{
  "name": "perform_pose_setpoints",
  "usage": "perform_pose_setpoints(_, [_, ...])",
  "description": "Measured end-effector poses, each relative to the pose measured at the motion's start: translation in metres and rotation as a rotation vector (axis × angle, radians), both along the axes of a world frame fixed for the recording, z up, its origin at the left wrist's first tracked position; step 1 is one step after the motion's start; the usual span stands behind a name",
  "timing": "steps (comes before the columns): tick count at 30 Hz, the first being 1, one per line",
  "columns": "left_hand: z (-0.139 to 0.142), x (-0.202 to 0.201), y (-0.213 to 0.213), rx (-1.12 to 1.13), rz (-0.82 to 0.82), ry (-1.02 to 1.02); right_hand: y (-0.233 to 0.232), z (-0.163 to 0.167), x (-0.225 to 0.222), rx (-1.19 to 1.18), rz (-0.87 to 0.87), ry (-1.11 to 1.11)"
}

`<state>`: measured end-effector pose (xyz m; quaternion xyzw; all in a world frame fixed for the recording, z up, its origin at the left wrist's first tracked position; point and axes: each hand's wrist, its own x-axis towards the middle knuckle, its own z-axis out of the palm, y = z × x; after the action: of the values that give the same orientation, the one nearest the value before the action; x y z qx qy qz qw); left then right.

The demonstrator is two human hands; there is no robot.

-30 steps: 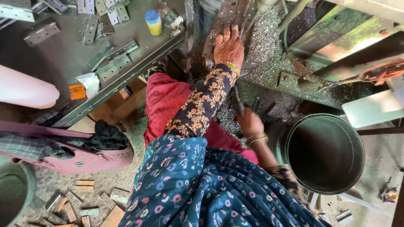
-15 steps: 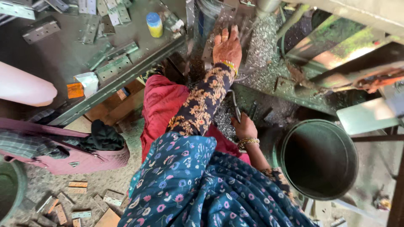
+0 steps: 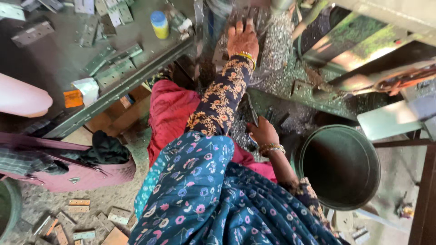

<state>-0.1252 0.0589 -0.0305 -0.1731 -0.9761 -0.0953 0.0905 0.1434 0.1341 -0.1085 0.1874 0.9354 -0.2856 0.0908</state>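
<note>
Far left, a grey bench (image 3: 54,59) carries scattered flat metal hinge plates (image 3: 113,72), a small bottle with yellow body and blue cap (image 3: 159,24), and an orange scrap (image 3: 72,98) near its front edge. Below the bench, a pink bag (image 3: 77,174) with a dark cloth (image 3: 105,149) lying on it. More hinge plates and small wooden blocks are strewn on the floor (image 3: 81,218) at bottom left. A green bucket rim (image 3: 8,208) shows at the left edge.

Centre: the left hand (image 3: 243,41), gold bangle at the wrist, reaches far forward, fingers spread flat, pressing down on a workpiece on the machine bed (image 3: 281,77); what lies under the palm is blurred and cannot be made out. Silvery metal shavings (image 3: 272,41) cover the bed around that hand.

Nearer, just right of the patterned sleeve, the right hand (image 3: 263,134) is closed around the lower end of a dark slender metal tool (image 3: 251,109), which rises upright from the fist. The tool stands between the two hands, beside the left forearm.

Right: a large round dark green tub (image 3: 372,154) stands on the floor just beside the right wrist. Far right, green machine frame parts (image 3: 359,54) and a pale flat plate (image 3: 390,120).
</note>
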Motion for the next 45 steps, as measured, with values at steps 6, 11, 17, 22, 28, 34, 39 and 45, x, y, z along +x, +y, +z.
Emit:
perform_pose_setpoints(6, [0.012,0.005,-0.007,0.088,-0.038,-0.048,0.004,-0.002,-0.005,-0.078,-0.050,-0.102])
perform_pose_setpoints(11, [0.010,0.007,-0.006,0.017,-0.047,-0.141,0.005,-0.006,-0.002,0.003,-0.007,-0.022])
perform_pose_setpoints(17, [-0.003,0.000,-0.003,0.104,-0.029,0.021,0.012,-0.031,0.000,0.014,-0.015,-0.036])
perform_pose_setpoints(22, [-0.002,-0.009,-0.008,0.054,-0.027,0.013,-0.014,-0.036,0.009,0.080,-0.046,0.051])
perform_pose_setpoints(28, [0.011,0.021,-0.021,0.065,-0.135,0.070,-0.010,0.073,0.000,0.360,-0.071,0.407])
perform_pose_setpoints(34, [0.003,0.090,-0.091,0.164,-0.389,0.198,-0.024,0.155,-0.011,0.081,-0.102,0.691])
perform_pose_setpoints(39, [0.014,0.087,-0.094,0.137,-0.559,0.131,-0.030,0.160,-0.011,0.094,-0.072,0.664])
perform_pose_setpoints(45, [0.034,0.069,-0.005,0.021,-0.172,-0.002,-0.023,0.152,-0.011,0.096,-0.103,0.593])
